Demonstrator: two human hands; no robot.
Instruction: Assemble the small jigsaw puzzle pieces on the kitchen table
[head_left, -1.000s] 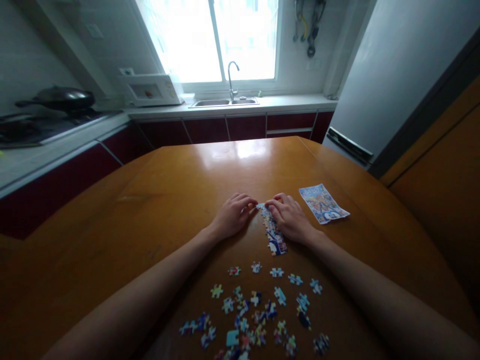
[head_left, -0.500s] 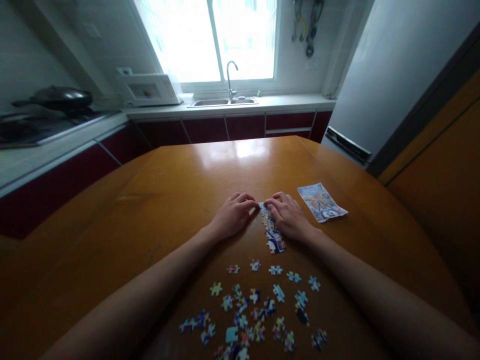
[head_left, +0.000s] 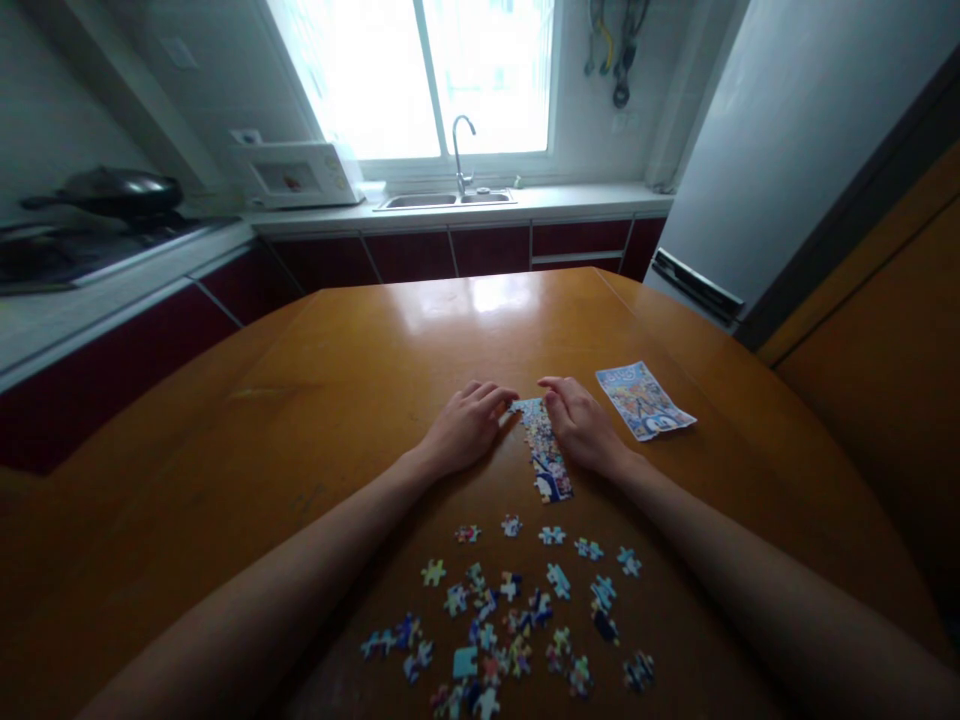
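Observation:
A narrow strip of joined jigsaw pieces (head_left: 547,455) lies on the table between my hands. My left hand (head_left: 466,428) is at the strip's far left corner, thumb and fingertips closed on a small pale-blue puzzle piece (head_left: 517,405) that touches the strip's top end. Whether that piece is fully locked in, I cannot tell. Beside the strip's right edge rests my right hand (head_left: 581,428), its fingers loosely stretched and holding nothing. Nearer to me, several loose puzzle pieces (head_left: 487,635) are scattered, some overlapping.
A creased picture sheet (head_left: 645,402) lies right of my right hand on the wooden table (head_left: 337,390). Behind the table, a counter carries a sink (head_left: 420,201) and a white microwave (head_left: 300,175). A wok (head_left: 120,190) stands on the stove at left; a fridge (head_left: 795,150) is at right.
My right hand has lifted off the strip's top end and shifted slightly right, uncovering more of the strip. My left hand stays at the corner with the puzzle piece.

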